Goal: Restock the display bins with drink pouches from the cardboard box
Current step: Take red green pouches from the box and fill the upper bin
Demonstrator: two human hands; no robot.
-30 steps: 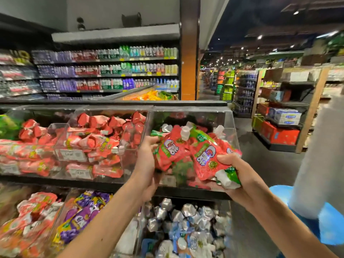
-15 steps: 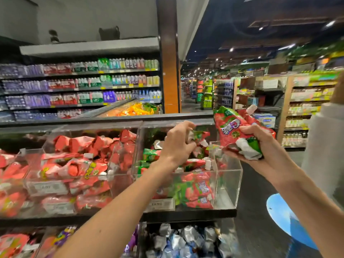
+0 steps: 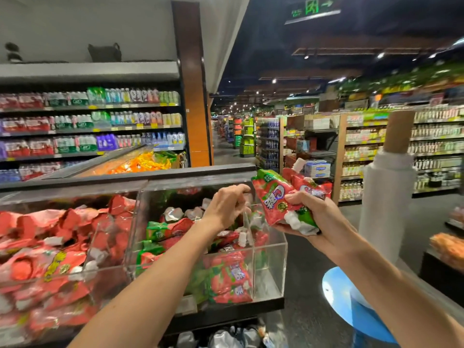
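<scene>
The green hanging sign (image 3: 313, 8) shows a right-pointing arrow; its small lettering is blurred. The red drink pouches (image 3: 276, 199) in the right hand (image 3: 319, 217) bear a big white "C". The price tag (image 3: 185, 306) at the front lower edge of the clear bin (image 3: 271, 272) is unreadable.

pouches (image 3: 272, 197): glossy foil-plastic | bin (image 3: 270, 270): clear smooth acrylic

Left hand (image 3: 227, 207) now empty above bin (image 3: 270, 270)

Supermarket aisle: dark grey floor (image 3: 306, 285); orange-brown wooden pillar (image 3: 193, 96); stocked bottle shelves (image 3: 88, 126); black ceiling (image 3: 351, 33), small spotlights (image 3: 381, 55); green hanging exit sign (image 3: 312, 10).
</scene>
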